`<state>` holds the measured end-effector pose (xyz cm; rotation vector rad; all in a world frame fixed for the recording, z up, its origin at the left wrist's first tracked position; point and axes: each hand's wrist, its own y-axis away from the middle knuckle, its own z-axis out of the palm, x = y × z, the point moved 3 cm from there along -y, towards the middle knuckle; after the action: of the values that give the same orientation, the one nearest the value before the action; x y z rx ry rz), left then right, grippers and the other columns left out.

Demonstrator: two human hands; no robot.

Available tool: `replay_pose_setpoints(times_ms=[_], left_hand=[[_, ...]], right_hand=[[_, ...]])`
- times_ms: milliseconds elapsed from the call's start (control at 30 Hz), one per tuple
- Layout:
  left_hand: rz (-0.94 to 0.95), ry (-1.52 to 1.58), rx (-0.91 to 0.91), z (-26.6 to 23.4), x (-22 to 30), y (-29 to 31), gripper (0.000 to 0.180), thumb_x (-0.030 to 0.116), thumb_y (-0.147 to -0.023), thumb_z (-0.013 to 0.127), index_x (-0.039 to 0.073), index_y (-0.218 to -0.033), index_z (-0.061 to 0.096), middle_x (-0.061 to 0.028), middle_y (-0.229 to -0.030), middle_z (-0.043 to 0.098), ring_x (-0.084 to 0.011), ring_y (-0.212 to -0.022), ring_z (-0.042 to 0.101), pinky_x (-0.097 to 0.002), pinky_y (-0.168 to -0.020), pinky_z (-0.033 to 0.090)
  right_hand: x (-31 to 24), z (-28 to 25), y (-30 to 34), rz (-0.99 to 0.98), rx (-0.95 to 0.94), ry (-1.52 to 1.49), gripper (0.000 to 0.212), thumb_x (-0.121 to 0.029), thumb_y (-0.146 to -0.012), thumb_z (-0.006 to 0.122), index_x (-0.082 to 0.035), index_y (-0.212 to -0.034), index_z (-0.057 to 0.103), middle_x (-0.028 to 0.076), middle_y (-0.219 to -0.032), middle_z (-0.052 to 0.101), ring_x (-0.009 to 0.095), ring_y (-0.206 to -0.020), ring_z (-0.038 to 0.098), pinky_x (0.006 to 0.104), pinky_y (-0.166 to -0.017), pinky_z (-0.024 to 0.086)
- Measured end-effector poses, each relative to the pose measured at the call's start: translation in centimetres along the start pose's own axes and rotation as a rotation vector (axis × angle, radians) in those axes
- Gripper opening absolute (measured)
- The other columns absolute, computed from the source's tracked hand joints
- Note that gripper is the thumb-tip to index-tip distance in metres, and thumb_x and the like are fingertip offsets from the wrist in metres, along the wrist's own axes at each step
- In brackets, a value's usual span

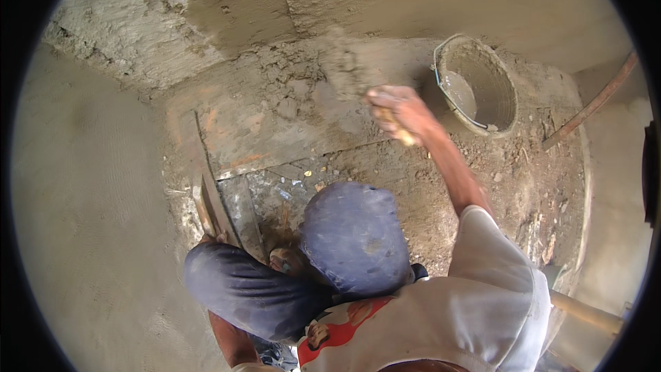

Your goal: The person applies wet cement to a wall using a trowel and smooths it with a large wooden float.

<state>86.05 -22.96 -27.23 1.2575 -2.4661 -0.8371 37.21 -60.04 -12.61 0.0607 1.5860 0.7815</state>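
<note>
My right hand (412, 111) is closed around the pale yellowish handle of a trowel (394, 129). Motion smears its blade, which seems to carry a lump of wet mortar (346, 67) in front of the plastered wall. Low on the left, beside my bent knee, the fingers of my left hand (219, 238) close on the lower end of a long, narrow wooden board (210, 193). My knee hides most of that hand. The board points away from me, toward the foot of the wall.
A mortar-coated bucket (492, 89) with a wire handle stands tilted to the right of my right hand. Crumbled mortar (275, 89) lies along the base of the far wall (441, 0). A curved brown pole (595, 103) leans at the right. Another plastered wall (82, 186) rises at the left.
</note>
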Motion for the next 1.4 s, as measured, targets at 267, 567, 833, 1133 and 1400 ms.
replay_pose_setpoints(times_ms=[267,567,833,1133,1400], left_hand=[[0.022,0.008,-0.039,0.0,0.4,-1.8,0.063,0.052,-0.091,0.074,0.000,-0.124,0.066,-0.0278,-0.116,0.072,-0.0453,-0.113,0.068,-0.0526,-0.092,0.054],[0.019,-0.020,-0.082,0.5,-2.5,-3.5,0.063,0.053,-0.090,0.074,0.000,-0.123,0.067,-0.0279,-0.117,0.071,-0.0448,-0.114,0.068,-0.0524,-0.093,0.054],[0.029,0.075,-0.039,-1.2,0.4,-1.3,0.052,0.046,-0.094,0.071,0.001,-0.121,0.070,-0.0272,-0.119,0.071,-0.0422,-0.118,0.068,-0.0496,-0.097,0.054],[-0.042,0.056,0.037,-1.3,1.8,-0.3,0.046,0.041,-0.094,0.070,0.002,-0.120,0.072,-0.0250,-0.112,0.074,-0.0429,-0.112,0.069,-0.0507,-0.095,0.055],[0.110,0.123,0.108,-0.3,0.2,-0.9,0.045,0.038,-0.093,0.070,-0.004,-0.109,0.070,-0.0293,-0.103,0.073,-0.0460,-0.104,0.070,-0.0538,-0.088,0.054]], right_hand=[[-2.8,-18.4,13.0,-0.681,0.801,1.441,0.034,-0.030,-0.102,0.063,0.001,-0.115,0.066,0.013,-0.093,0.071,0.028,-0.075,0.073,0.0437,-0.058,0.059],[0.3,-3.9,7.1,-0.153,0.484,0.861,0.047,-0.040,-0.114,0.036,-0.007,-0.136,0.063,0.025,-0.133,0.066,0.034,-0.125,0.065,0.0485,-0.110,0.052],[11.3,8.1,-11.4,-0.592,-0.212,1.513,0.051,-0.047,-0.107,0.050,0.001,-0.105,0.066,0.023,-0.066,0.067,0.039,-0.061,0.070,0.0514,-0.054,0.057],[3.7,13.5,-25.4,-1.001,0.107,1.607,0.037,-0.037,-0.098,0.061,-0.002,-0.088,0.069,0.024,-0.078,0.072,0.038,-0.076,0.075,0.0507,-0.058,0.058],[-0.7,13.5,-25.7,-0.710,0.148,1.706,0.035,-0.030,-0.100,0.057,0.001,-0.103,0.071,0.023,-0.090,0.076,0.039,-0.085,0.077,0.0505,-0.071,0.062]])
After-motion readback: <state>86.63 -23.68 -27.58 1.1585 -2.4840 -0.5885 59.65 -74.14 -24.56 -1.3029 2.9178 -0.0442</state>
